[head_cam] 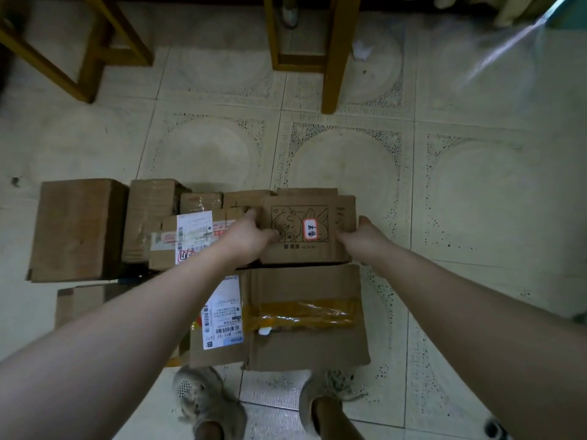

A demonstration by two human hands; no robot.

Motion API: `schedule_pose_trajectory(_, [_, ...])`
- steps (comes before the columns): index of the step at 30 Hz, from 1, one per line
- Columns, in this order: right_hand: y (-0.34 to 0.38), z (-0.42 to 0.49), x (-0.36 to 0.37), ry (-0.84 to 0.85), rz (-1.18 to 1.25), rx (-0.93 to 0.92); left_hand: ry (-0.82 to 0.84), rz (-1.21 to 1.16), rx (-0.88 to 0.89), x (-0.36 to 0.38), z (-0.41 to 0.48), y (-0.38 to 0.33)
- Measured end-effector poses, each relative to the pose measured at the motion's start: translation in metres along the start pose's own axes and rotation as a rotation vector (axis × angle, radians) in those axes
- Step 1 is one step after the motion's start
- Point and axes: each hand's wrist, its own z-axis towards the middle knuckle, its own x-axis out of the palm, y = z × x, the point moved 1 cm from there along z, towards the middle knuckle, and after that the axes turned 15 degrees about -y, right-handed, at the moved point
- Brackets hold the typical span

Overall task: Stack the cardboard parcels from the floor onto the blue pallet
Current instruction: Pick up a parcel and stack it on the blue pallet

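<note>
A small cardboard parcel (306,230) with a cartoon drawing and a red-edged label sits in the middle of a cluster of parcels. My left hand (251,238) grips its left side and my right hand (365,238) grips its right side. Just nearer to me lies a larger parcel (305,315) with yellow tape and a white shipping label. To the left are a parcel with a white label (193,239), a tall narrow parcel (149,217) and a plain brown parcel (77,230). The blue pallet is hidden under the parcels or out of view.
Wooden furniture legs (333,55) stand on the tiled floor beyond the parcels, with another wooden frame (79,49) at the far left. My two feet in grey shoes (206,404) are just behind the nearest parcel. Open tile floor (476,192) lies to the right.
</note>
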Motion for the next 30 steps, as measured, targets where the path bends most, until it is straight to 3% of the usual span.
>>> schedule_pose_trajectory(5, [0.033,-0.047,-0.031,-0.104,-0.090,-0.042,-0.067,0.094,0.033,-0.053,-0.033,0.001])
schedule_pose_trajectory(13, [0.111,-0.224,-0.057,-0.057,-0.280,-0.241,-0.087,0.216,0.114,-0.207,-0.160,0.041])
schedule_pose_trajectory(23, [0.233,-0.471,0.055,-0.140,-0.252,-0.517,-0.339,0.167,0.147,-0.443,-0.305,0.183])
schedule_pose_trajectory(30, [0.338,-0.583,0.126,-0.046,-0.371,-0.846,-0.494,0.118,0.092,-0.586,-0.363,0.278])
